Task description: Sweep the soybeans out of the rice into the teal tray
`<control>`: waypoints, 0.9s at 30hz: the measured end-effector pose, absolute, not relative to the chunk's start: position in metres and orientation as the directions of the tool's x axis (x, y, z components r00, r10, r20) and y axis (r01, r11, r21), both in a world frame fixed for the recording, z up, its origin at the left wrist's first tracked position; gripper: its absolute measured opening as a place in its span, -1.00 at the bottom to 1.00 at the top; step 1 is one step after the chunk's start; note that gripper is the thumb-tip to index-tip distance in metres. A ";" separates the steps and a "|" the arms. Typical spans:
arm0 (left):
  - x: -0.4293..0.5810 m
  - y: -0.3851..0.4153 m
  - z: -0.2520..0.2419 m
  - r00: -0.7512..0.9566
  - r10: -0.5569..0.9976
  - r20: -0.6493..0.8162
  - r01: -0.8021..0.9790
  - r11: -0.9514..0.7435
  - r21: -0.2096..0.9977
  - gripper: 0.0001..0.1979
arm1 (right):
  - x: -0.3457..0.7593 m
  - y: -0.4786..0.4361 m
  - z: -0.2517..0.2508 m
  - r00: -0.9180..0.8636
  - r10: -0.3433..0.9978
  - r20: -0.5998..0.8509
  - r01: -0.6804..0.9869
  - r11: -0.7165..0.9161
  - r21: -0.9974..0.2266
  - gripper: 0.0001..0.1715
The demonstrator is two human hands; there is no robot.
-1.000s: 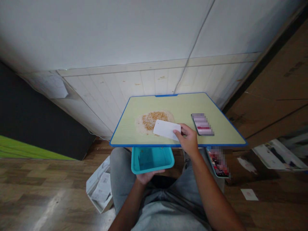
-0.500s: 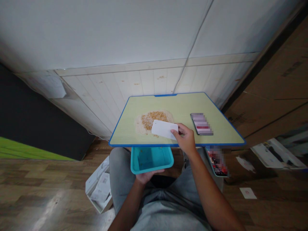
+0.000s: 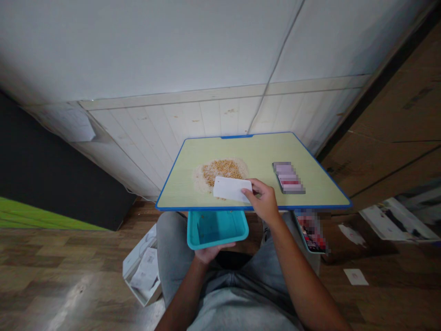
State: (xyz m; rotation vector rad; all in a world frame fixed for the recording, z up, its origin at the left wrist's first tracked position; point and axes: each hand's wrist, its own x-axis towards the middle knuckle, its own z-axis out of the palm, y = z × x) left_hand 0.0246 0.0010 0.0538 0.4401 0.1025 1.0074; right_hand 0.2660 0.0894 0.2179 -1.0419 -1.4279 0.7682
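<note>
My right hand [image 3: 262,198] pinches one end of a white card [image 3: 230,189] with a small hole near its far corner. The card hangs over the near side of a spread pile of yellow beans [image 3: 225,168], which looks like soybeans, mixed with pale rice-like grains [image 3: 201,177]. The pile lies on the left half of a small pale-green table [image 3: 262,149] with a blue rim. My left hand [image 3: 210,253] supports a turquoise plastic tub [image 3: 217,242] from below, just under the table's front edge. Its fingers are mostly hidden beneath the tub.
A phone [image 3: 288,178] lies on the table's right side. Another screen device [image 3: 312,232] rests on my right thigh. On the floor at left stands an open white box [image 3: 142,276] with papers. Cardboard boxes [image 3: 389,124] line the right, and a panelled wall [image 3: 165,122] stands behind the table.
My right hand and the white card have shifted slightly left and toward me across the near side of the pile. The left hand and tub have stayed in place.
</note>
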 end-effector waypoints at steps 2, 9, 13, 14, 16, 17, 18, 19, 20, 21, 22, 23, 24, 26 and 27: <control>0.025 0.002 0.055 0.544 0.829 0.130 -0.795 0.459 0.397 -0.07 | 0.265 0.089 0.218 0.029 0.913 0.407 0.162 0.398 -0.903 -0.76; 0.024 0.003 0.053 0.543 0.829 0.133 -0.794 0.456 0.402 -0.09 | 0.264 0.087 0.221 -0.005 0.909 0.418 0.157 0.413 -0.897 -0.74; 0.027 0.002 0.054 0.516 0.851 0.102 -0.800 0.436 0.412 -0.13 | 0.263 0.085 0.222 -0.020 0.909 0.417 0.140 0.415 -0.899 -0.74; 0.028 0.002 0.054 0.504 0.859 0.086 -0.802 0.428 0.417 -0.14 | 0.263 0.084 0.222 -0.024 0.909 0.415 0.133 0.415 -0.900 -0.74; 0.029 0.001 0.056 0.483 0.874 0.051 -0.802 0.417 0.428 -0.15 | 0.262 0.083 0.223 -0.031 0.910 0.413 0.128 0.414 -0.901 -0.73; 0.030 0.000 0.056 0.476 0.879 0.030 -0.798 0.418 0.434 -0.14 | 0.262 0.082 0.223 -0.031 0.910 0.414 0.131 0.414 -0.901 -0.72; 0.030 0.000 0.057 0.471 0.882 0.009 -0.795 0.420 0.437 -0.14 | 0.262 0.081 0.224 -0.030 0.909 0.415 0.135 0.415 -0.900 -0.72; 0.030 0.000 0.058 0.469 0.883 -0.008 -0.792 0.424 0.439 -0.14 | 0.262 0.081 0.224 -0.031 0.908 0.417 0.139 0.417 -0.898 -0.72; 0.029 -0.001 0.059 0.466 0.885 -0.025 -0.789 0.428 0.442 -0.14 | 0.262 0.080 0.225 -0.036 0.907 0.419 0.143 0.419 -0.897 -0.73; 0.029 -0.001 0.060 0.463 0.886 -0.038 -0.786 0.430 0.444 -0.15 | 0.262 0.079 0.225 -0.042 0.907 0.420 0.144 0.421 -0.896 -0.74; 0.029 -0.001 0.061 0.458 0.888 -0.045 -0.787 0.428 0.444 -0.16 | 0.262 0.079 0.226 -0.049 0.906 0.419 0.145 0.422 -0.895 -0.74; 0.029 -0.001 0.060 0.454 0.890 -0.047 -0.789 0.425 0.444 -0.16 | 0.262 0.078 0.226 -0.057 0.906 0.419 0.147 0.423 -0.894 -0.75; 0.029 -0.001 0.060 0.453 0.890 -0.046 -0.789 0.425 0.444 -0.16 | 0.263 0.078 0.227 -0.064 0.906 0.418 0.151 0.423 -0.893 -0.75; 0.028 -0.001 0.056 0.466 0.884 -0.028 -0.788 0.429 0.442 -0.14 | 0.263 0.077 0.226 -0.070 0.906 0.418 0.163 0.424 -0.891 -0.75; 0.027 -0.001 0.054 0.476 0.879 -0.012 -0.787 0.432 0.441 -0.14 | 0.263 0.077 0.226 -0.073 0.906 0.418 0.166 0.424 -0.890 -0.74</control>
